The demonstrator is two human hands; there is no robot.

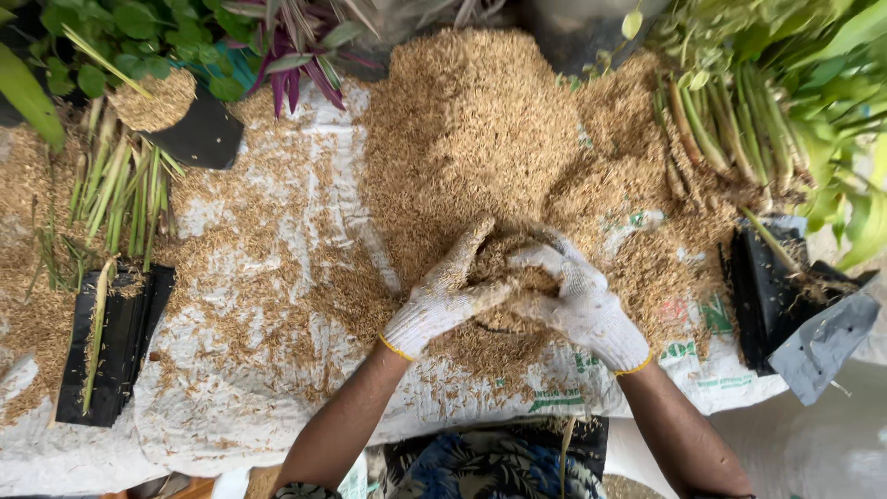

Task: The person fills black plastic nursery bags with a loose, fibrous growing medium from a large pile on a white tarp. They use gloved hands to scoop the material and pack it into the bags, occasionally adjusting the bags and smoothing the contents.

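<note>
Both my hands wear white knitted gloves with yellow cuffs. My left hand (442, 298) and my right hand (584, 305) are cupped together around a small black bag (504, 323) packed with tan rice husks, pressing on the husks at its mouth. The bag is mostly hidden by my fingers and the husks. It sits at the near foot of a big heap of rice husks (471, 129) piled on a white woven sack sheet (277, 222).
A filled black nursery bag (176, 115) stands at the back left. Flat empty black bags (111, 342) with cuttings lie at left, more black bags (776, 296) at right. Green plant cuttings (730, 120) lie at right, and leafy plants (277, 37) line the back.
</note>
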